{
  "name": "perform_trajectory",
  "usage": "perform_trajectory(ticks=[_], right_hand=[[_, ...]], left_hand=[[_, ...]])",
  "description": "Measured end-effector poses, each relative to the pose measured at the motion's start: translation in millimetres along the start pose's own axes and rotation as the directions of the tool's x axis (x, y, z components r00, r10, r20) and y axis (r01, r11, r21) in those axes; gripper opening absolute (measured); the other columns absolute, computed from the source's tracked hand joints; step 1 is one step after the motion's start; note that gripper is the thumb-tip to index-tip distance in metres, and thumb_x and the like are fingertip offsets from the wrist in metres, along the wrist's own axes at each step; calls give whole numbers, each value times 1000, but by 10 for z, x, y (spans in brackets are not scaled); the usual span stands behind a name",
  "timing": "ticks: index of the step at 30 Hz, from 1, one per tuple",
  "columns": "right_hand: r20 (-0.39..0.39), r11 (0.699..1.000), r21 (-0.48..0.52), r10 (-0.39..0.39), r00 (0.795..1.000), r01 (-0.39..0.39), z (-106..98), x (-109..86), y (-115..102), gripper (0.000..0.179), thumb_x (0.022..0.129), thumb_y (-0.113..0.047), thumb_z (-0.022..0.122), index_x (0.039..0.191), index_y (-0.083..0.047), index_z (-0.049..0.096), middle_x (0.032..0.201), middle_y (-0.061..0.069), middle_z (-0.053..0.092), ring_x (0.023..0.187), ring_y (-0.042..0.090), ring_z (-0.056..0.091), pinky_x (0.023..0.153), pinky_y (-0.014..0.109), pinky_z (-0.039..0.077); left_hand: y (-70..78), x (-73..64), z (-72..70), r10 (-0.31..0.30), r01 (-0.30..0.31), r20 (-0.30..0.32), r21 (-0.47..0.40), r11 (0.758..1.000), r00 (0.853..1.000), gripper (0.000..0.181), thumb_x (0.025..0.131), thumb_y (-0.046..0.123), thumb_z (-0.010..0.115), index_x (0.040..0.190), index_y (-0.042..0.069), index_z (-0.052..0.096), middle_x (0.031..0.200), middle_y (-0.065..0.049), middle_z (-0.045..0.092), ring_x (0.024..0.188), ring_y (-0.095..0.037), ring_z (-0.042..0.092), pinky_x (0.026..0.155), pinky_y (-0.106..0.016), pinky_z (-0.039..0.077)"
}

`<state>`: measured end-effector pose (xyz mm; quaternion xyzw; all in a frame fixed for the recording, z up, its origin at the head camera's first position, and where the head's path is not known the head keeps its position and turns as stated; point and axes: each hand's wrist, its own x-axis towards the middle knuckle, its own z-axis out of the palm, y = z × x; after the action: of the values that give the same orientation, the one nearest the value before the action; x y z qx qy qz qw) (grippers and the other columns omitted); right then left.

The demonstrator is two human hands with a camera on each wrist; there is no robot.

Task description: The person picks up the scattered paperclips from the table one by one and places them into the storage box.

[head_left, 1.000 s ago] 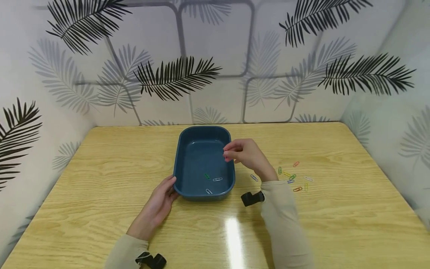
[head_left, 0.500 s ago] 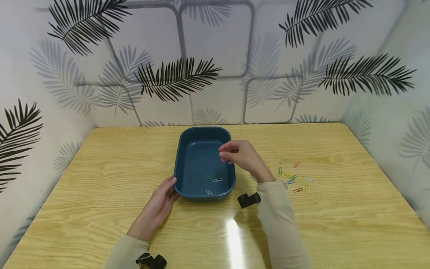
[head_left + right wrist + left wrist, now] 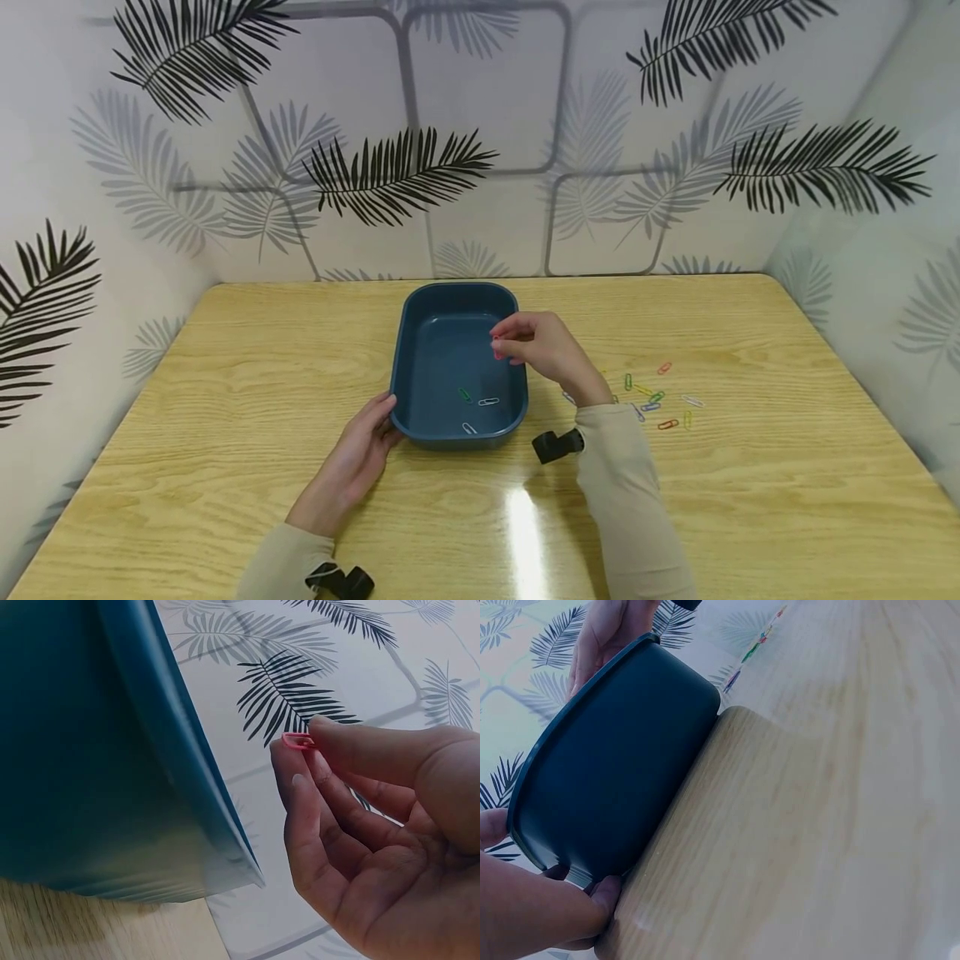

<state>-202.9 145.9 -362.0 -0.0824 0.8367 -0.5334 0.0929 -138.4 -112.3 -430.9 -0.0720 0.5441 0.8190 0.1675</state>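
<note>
A dark blue plastic tray (image 3: 450, 350) stands on the table, holding a green paper clip (image 3: 465, 395) and two white paper clips (image 3: 488, 402) near its front end. My left hand (image 3: 358, 450) grips its near left corner; the left wrist view shows the thumb (image 3: 491, 827) at the rim and the other fingers low against the outer wall. Above the tray's right side, my right hand (image 3: 543, 346) pinches a pink paper clip (image 3: 298, 741) between thumb and fingertips. One end of that clip sticks out past the thumb.
To the right of the tray, several loose paper clips lie scattered on the wooden table (image 3: 750, 467): red (image 3: 667, 424), green (image 3: 628, 382), blue (image 3: 650, 407), yellow and white (image 3: 693, 401). Behind the table rises a leaf-patterned wall (image 3: 495, 217).
My right hand has shifted slightly left, further over the tray, with the pink paper clip in its fingertips. My left hand has stayed on the tray's corner.
</note>
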Motion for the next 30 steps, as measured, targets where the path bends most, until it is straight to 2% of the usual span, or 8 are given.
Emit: perform_trajectory(ticks=[8, 20, 30], right_hand=[[-8, 1000, 14, 5, 1000, -5, -2, 0, -7, 21, 94, -8, 64, 112, 2, 66, 100, 11, 68, 97, 36, 63, 82, 40, 53], [-11, 1000, -6, 7, 1000, -7, -4, 6, 12, 22, 93, -7, 65, 114, 0, 66, 106, 11, 67, 94, 24, 62, 79, 34, 53], [-23, 998, -6, -63, 998, 63, -129, -33, 74, 34, 91, -1, 65, 125, 2, 60, 105, 15, 67, 93, 26, 63, 80, 37, 54]], left_hand=[[-1, 11, 5, 4, -4, 5, -9, 1000, 1000, 49, 105, 19, 38, 146, -5, 24, 140, -16, 36, 120, -19, 42, 104, -32, 32], [-13, 2, -7, 2, -2, 3, 0, 1000, 1000, 50, 105, 20, 39, 146, -5, 25, 138, -15, 37, 119, -19, 43, 104, -31, 33], [-3, -4, 7, 2, -2, 1, 0, 1000, 1000, 49, 105, 20, 39, 146, -5, 25, 139, -15, 37, 120, -19, 42, 104, -31, 32]])
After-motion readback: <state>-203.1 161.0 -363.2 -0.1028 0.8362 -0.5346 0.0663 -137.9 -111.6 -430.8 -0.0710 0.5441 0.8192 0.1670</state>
